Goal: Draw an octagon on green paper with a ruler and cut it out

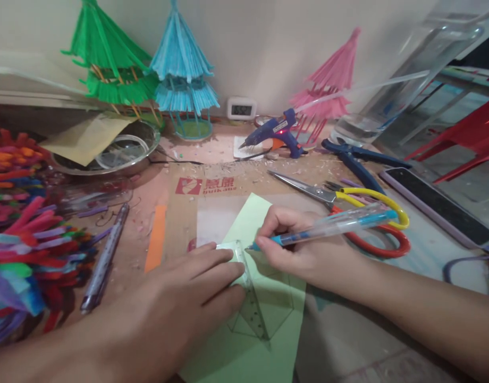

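My left hand (204, 292) lies flat, its fingertips pressing a clear plastic ruler (253, 306) onto a light green sheet of paper (250, 215). Part of the ruler is hidden under the fingers. A clear pen (328, 226) with blue parts is pinched in my right hand (296, 244). Its tip is beside the ruler's upper right edge, close to the paper; whether it touches I cannot tell. Thin lines forming an angular outline show on the green sheet around the ruler. Scissors (304, 186) with yellow and red handles lie just beyond my right hand.
Green (109, 58), blue (184, 69) and pink (328, 85) tiered pavilion models stand at the back. A blue glue gun (274, 130), pliers (360, 157) and a small digital clock (241, 109) are near them. Colourful fuzzy stems (29, 255) and another pen (104, 260) lie left.
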Motion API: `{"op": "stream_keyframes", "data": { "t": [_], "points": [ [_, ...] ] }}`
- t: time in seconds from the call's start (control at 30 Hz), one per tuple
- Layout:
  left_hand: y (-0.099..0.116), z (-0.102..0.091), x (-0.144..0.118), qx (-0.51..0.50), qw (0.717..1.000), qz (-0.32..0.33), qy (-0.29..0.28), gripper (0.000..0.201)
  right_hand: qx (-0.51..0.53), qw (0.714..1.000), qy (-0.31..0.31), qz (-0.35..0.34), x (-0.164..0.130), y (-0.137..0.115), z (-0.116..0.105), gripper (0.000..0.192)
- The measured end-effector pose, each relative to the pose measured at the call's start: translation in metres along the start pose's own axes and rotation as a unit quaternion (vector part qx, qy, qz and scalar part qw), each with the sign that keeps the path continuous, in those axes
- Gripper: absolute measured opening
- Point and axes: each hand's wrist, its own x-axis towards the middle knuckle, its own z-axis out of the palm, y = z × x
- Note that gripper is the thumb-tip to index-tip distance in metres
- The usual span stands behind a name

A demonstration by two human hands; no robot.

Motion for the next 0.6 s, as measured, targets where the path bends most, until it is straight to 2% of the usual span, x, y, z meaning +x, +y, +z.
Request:
{"op": "stream_keyframes", "data": {
  "t": [0.1,0.37,0.5,0.6],
  "points": [
    [-0.0021,-0.0007,-0.0014,0.008,1.000,-0.001,-0.010,0.054,-0.002,1.000,-0.004,0.004,0.0003,-0.0001,0.0002,0.011],
    [-0.0023,-0.0014,-0.0040,-0.112,0.989,-0.086,-0.035,0.041,-0.008,1.000,-0.003,0.008,0.0006,0.0002,0.0022,0.011],
    [-0.0023,-0.0005,-0.0058,-0.116,0.991,-0.073,0.007,0.038,-0.001,1.000,-0.009,0.007,0.0012,0.0001,0.0015,0.011],
    [-0.0023,0.0014,-0.0065,-0.090,0.994,-0.057,-0.001,0.038,-0.001,1.000,-0.010,0.008,0.0016,0.0005,0.0016,0.011]
  ]
}}
